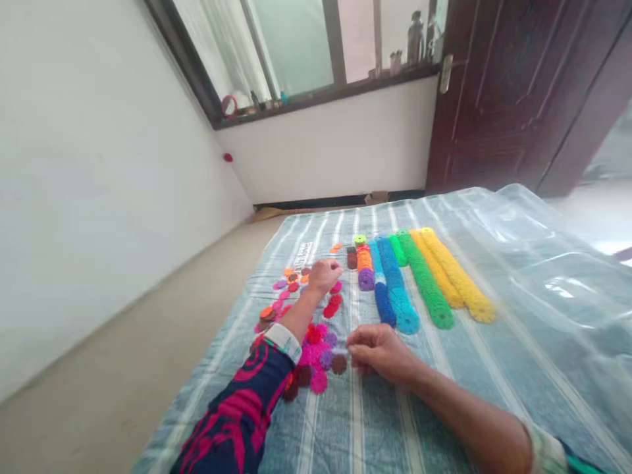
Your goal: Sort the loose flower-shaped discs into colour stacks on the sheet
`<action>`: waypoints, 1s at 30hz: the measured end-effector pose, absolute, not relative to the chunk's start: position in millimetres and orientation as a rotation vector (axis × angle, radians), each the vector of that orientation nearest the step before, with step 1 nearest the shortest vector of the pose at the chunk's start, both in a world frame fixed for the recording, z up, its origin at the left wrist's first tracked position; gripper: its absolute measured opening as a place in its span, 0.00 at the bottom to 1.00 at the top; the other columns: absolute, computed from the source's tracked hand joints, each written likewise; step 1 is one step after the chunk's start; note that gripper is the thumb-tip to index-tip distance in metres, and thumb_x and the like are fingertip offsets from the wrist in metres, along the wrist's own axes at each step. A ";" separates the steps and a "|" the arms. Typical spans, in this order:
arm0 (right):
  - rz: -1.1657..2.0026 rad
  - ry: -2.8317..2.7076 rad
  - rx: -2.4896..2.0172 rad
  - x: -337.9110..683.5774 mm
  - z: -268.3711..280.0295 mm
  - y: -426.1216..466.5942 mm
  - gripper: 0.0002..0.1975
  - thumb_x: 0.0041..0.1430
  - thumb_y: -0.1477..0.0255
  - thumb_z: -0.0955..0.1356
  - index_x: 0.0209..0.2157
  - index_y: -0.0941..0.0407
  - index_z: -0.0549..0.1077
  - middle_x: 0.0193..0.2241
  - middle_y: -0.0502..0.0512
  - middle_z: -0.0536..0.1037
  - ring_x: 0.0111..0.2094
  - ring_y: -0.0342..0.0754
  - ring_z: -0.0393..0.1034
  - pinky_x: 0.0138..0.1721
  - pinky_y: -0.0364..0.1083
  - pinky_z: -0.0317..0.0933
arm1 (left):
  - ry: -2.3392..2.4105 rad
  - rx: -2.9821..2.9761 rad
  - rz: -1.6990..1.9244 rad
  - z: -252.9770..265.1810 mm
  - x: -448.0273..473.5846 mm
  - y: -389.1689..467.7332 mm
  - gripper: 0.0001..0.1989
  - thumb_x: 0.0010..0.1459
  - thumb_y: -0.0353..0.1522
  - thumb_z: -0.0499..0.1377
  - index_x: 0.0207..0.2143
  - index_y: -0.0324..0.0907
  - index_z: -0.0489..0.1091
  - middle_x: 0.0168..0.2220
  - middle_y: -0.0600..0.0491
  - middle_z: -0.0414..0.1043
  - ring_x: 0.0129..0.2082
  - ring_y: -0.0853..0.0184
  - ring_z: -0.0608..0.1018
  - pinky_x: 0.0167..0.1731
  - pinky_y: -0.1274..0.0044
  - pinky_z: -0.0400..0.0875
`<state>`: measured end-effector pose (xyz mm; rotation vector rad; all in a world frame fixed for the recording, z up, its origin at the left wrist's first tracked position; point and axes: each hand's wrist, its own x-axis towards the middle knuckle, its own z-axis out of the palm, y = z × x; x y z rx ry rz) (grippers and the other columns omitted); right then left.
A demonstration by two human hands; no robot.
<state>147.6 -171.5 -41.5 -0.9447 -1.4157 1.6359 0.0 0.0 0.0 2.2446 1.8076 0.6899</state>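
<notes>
My left hand [326, 275] hangs over the far part of a scattered pile, fingers pinched together; what they hold, if anything, is hidden. My right hand [380, 352] is low over the cloth with its fingers curled and thumb against them, and I cannot make out anything in it. Just left of its fingertips lies a brown scalloped disc [338, 364]. Loose pink discs [318, 382], red discs [332, 305] and purple discs [326, 359] spread under and around my left forearm. Nearest to the left hand on the right stands a short brown stack [351, 258].
Sorted rolls lie in rows: an orange-and-purple roll [365, 266], blue rolls [394, 276], a green roll [429, 286] and yellow rolls [457, 273]. Clear plastic packaging [563, 283] rests at the right. Striped cloth [375, 434] covers the surface. A wall and dark door [523, 99] stand beyond.
</notes>
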 end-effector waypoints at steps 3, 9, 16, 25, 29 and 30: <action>1.646 -1.417 -0.966 148.0 -39.6 -172.1 0.08 0.51 0.66 0.70 0.29 0.55 0.75 0.21 0.47 0.75 0.20 0.41 0.68 0.23 0.40 0.59 | 1.805 2.225 0.683 -1.2 -16.3 -12.3 0.07 0.49 0.30 0.57 0.21 0.39 0.73 0.20 0.57 0.68 0.24 0.70 0.69 0.27 0.78 0.58; 1.658 -1.389 -0.975 148.8 -38.0 -174.3 0.08 0.51 0.64 0.70 0.30 0.55 0.75 0.21 0.47 0.75 0.20 0.41 0.68 0.22 0.40 0.59 | 1.800 2.186 0.714 -5.7 -41.3 -36.4 0.08 0.49 0.29 0.56 0.23 0.39 0.74 0.21 0.56 0.70 0.24 0.70 0.70 0.27 0.78 0.60; 1.663 -1.385 -0.991 151.3 -38.9 -175.4 0.10 0.50 0.63 0.71 0.30 0.55 0.75 0.21 0.47 0.75 0.21 0.41 0.68 0.22 0.40 0.59 | 1.748 2.130 0.671 -3.5 -64.0 -62.0 0.10 0.51 0.34 0.56 0.22 0.39 0.74 0.20 0.57 0.69 0.23 0.70 0.70 0.27 0.78 0.60; 1.643 -1.380 -1.008 155.0 -37.7 -178.4 0.11 0.48 0.62 0.72 0.30 0.55 0.75 0.21 0.47 0.76 0.20 0.42 0.68 0.23 0.41 0.61 | 1.833 2.107 0.712 -0.2 -93.6 -66.9 0.10 0.48 0.34 0.56 0.24 0.40 0.76 0.21 0.56 0.72 0.25 0.68 0.73 0.29 0.78 0.63; 1.643 -1.371 -1.033 156.2 -37.0 -180.5 0.13 0.48 0.61 0.72 0.31 0.55 0.75 0.21 0.48 0.76 0.20 0.41 0.68 0.23 0.41 0.61 | 1.862 2.077 0.748 -3.5 -106.3 -63.5 0.10 0.48 0.34 0.56 0.24 0.40 0.76 0.23 0.55 0.73 0.26 0.68 0.74 0.30 0.78 0.64; 1.641 -1.372 -1.041 156.8 -37.0 -180.9 0.13 0.48 0.60 0.72 0.31 0.55 0.75 0.22 0.48 0.76 0.20 0.41 0.68 0.23 0.41 0.61 | 1.868 2.072 0.745 -4.2 -107.8 -63.1 0.10 0.48 0.33 0.56 0.24 0.40 0.76 0.23 0.55 0.73 0.27 0.68 0.74 0.30 0.78 0.64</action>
